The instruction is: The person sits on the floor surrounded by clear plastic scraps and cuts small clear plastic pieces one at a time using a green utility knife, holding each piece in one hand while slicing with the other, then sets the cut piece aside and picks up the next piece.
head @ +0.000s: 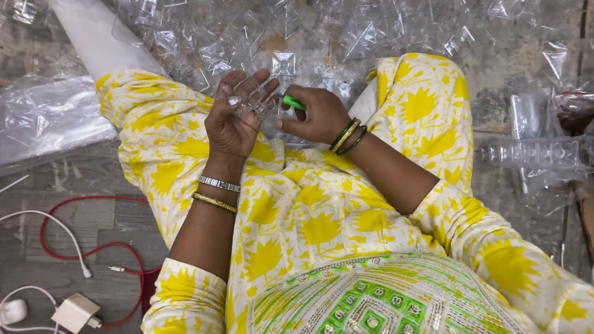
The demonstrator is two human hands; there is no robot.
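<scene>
The left hand cupped a clear plastic piece in its curled fingers, above the lap. The right hand pinched a green tool, its long axis pointing left and slightly up toward the piece, tip touching it.

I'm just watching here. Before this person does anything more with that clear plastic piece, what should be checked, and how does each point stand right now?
1. Clear piece held in the left hand: ok, fingers curl around it.
2. Green tool gripped in the right hand: ok, its tip points at the piece.
3. Tool tip touching the piece: cannot tell, the clear plastic hides the contact.
4. Both hands in plain sight over the lap: ok.
5. More clear pieces close ahead on the floor: ok.
6. Red cable and charger away from the hands: ok, they lie beside the left arm.
</scene>
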